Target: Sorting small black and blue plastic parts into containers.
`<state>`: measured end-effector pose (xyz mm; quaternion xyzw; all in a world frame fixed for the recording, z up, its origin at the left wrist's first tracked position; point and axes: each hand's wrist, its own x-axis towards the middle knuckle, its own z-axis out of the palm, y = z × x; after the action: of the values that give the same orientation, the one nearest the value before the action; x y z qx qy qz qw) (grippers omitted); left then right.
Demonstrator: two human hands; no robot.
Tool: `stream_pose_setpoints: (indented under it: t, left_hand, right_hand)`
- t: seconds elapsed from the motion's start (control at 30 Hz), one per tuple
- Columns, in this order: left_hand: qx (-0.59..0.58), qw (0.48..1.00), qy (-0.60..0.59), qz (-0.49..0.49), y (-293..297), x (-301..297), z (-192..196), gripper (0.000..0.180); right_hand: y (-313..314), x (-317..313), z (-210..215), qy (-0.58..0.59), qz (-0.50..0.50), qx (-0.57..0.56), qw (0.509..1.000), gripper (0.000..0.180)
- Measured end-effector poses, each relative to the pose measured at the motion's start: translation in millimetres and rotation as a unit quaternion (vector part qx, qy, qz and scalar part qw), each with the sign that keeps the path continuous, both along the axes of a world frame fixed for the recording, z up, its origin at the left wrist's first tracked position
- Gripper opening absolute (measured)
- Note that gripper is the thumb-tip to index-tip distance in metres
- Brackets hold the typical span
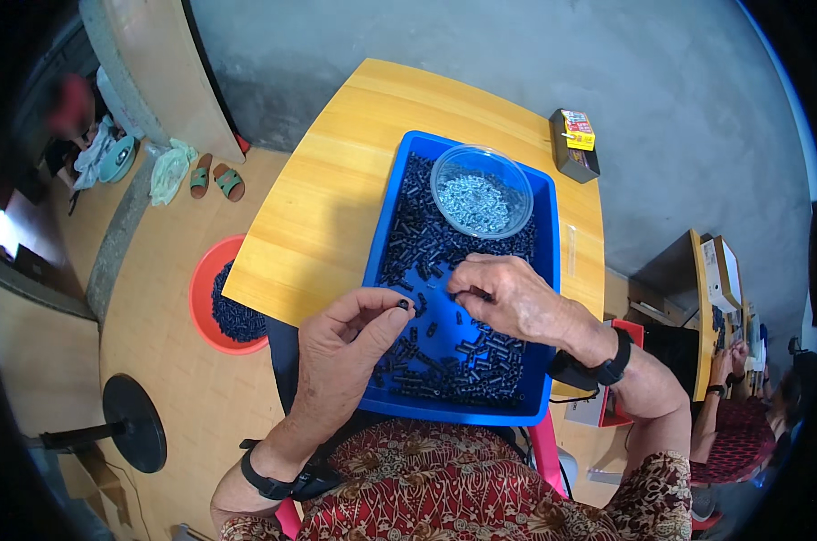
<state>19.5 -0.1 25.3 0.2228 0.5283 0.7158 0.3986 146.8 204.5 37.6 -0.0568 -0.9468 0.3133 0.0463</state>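
My left hand [345, 347] pinches a small black cylindrical piece [403, 305] between thumb and forefinger, above the near left part of a blue tray [553, 243]. Over the tray's middle, my right hand [512, 293] has its fingers drawn together; whatever is in them is mostly hidden, with only something dark showing. Many small black pieces [412, 239] are spread through the tray, heaped at the far and near ends and sparser in the middle. A clear round bowl [527, 200] rests at the tray's far end, holding many small shiny metal parts [471, 202].
The tray stands on a yellow wooden table [309, 207]. A dark box [575, 162] with a yellow packet sits at its far right corner. On the floor at left is a red basin [201, 302] of black pieces, with sandals [228, 183] beyond. Another person [733, 442] sits at right.
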Motion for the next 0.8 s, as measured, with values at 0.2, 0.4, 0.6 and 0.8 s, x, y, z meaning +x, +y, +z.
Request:
stream_pose_setpoints:
  t: [0.2,0.4,0.6,0.8]
  left_hand:
    - [-0.003,1.000,0.001,0.003,-4.9,-3.1,-3.0,0.012]
    - [0.013,1.000,0.005,0.006,-9.4,-8.7,-9.1,0.016]
    - [0.031,0.999,-0.004,0.009,-8.2,-9.2,-13.6,0.015]
    - [0.020,1.000,0.002,0.008,-7.9,-7.8,-11.0,0.015]
  right_hand:
    - [8.2,-20.9,-20.3,-0.021,0.038,0.056,0.997,0.010]
    - [8.1,-11.0,-7.7,-0.065,0.023,0.050,0.996,0.010]
    - [18.2,16.0,5.3,-0.095,-0.017,0.040,0.995,0.011]
    - [13.7,31.5,0.1,-0.105,-0.014,0.005,0.994,0.012]
